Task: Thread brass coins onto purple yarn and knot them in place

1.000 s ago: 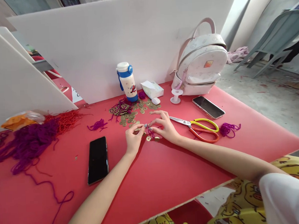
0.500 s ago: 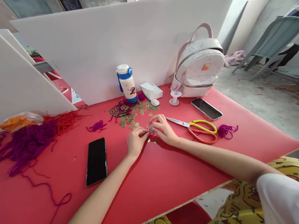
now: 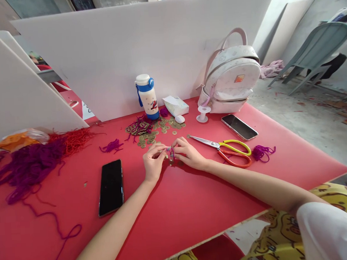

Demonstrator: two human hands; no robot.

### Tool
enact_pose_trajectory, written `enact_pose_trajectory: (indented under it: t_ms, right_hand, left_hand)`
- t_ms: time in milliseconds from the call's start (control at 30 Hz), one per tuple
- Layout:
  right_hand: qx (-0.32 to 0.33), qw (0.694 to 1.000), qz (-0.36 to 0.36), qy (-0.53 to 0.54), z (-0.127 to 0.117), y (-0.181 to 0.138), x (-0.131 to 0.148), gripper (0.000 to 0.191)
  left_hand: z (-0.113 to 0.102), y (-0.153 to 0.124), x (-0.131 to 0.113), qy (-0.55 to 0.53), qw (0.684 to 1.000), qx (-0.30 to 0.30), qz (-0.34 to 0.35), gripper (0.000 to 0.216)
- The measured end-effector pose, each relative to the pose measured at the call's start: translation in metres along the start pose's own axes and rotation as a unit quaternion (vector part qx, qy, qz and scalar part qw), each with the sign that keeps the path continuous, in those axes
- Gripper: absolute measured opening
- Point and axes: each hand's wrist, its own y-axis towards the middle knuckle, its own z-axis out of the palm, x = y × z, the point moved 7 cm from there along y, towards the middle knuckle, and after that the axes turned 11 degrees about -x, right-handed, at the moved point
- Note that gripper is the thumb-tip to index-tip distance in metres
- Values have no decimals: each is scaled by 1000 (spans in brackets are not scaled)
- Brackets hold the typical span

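My left hand (image 3: 152, 163) and my right hand (image 3: 188, 153) meet fingertip to fingertip over the red table (image 3: 177, 207). Both pinch a short piece of purple yarn (image 3: 171, 152) between them, with what looks like a small brass coin on it. A few loose coins lie on the table just under the fingers. A heap of brass coins (image 3: 153, 132) mixed with purple yarn spreads behind the hands. Yellow and orange scissors (image 3: 227, 148) lie just right of my right hand.
A black phone (image 3: 110, 187) lies left of my forearm, a second phone (image 3: 239, 126) at the right. Bottle (image 3: 147, 95), tissue pack (image 3: 176, 105), empty spool (image 3: 202, 113) and white backpack (image 3: 231, 80) stand along the white partition. Purple and red yarn piles (image 3: 32, 160) lie far left.
My right hand's fingers, spread a second ago, have closed into a pinch against my left hand. Both hands drew together over the yarn.
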Motion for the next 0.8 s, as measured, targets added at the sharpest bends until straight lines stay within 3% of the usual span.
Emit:
enact_pose_trajectory:
  t_ms: [133,267,400,533,600,667,733,800]
  right_hand:
    - [-30,999,6,12,-4,-1,-2,34]
    - [-89,992,80,38,-12,1,-14,45]
    - [-122,968,167,141,-13,2,-31,46]
    - [-112,933,245,237,-3,-2,-51,47]
    - [-146,915,279,253,-4,-5,-60,46]
    - [-206,902,289,245,-11,-7,-63,40]
    - [-263,911,248,198,-22,-6,-54,28]
    - [-264,943,161,121,-30,-3,-34,18]
  left_hand:
    - [9,-4,-1,-9,998,55,-7,17]
    - [14,-10,-7,16,995,98,4,15]
    - [21,-19,-19,45,985,160,53,12]
    - [32,-25,-22,-1,970,242,35,13]
    - [31,-21,-18,-19,975,221,15,13]
    - [23,-13,-11,-22,988,150,-2,14]
    - [10,-4,-2,-14,999,48,-21,16]
    - [-4,1,9,-4,998,-45,-45,18]
